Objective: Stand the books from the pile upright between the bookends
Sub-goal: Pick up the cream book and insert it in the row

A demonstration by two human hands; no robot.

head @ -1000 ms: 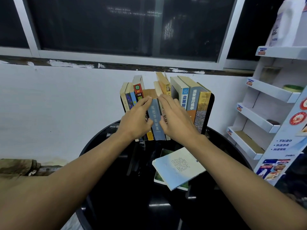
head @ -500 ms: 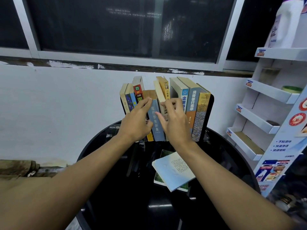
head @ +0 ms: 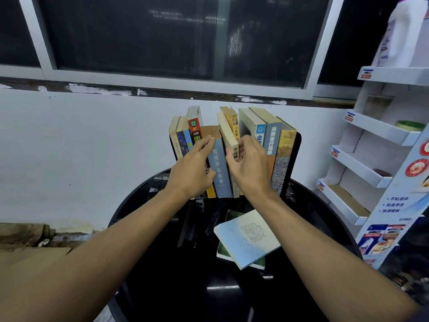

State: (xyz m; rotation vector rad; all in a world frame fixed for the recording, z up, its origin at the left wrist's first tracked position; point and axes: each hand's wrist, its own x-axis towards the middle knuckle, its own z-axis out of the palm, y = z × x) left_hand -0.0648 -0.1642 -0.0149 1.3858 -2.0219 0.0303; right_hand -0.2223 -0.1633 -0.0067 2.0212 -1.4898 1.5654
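Your left hand (head: 192, 170) presses straight-fingered on the upright slate-blue paperback (head: 219, 170), right hand (head: 251, 170) pinching the leaning cream paperback (head: 228, 135); the flat pale-blue pile book (head: 248, 238) lies lower centre, nearer your right.

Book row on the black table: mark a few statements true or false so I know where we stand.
1. Two books lie flat on the black table, the pale blue book atop the green book. True.
2. The right hand holds a book from the pile. False: it pinches the cream book in the row.
3. The left hand touches the blue-grey book. True.
4. Every book in the row stands straight. False: the cream book leans left.
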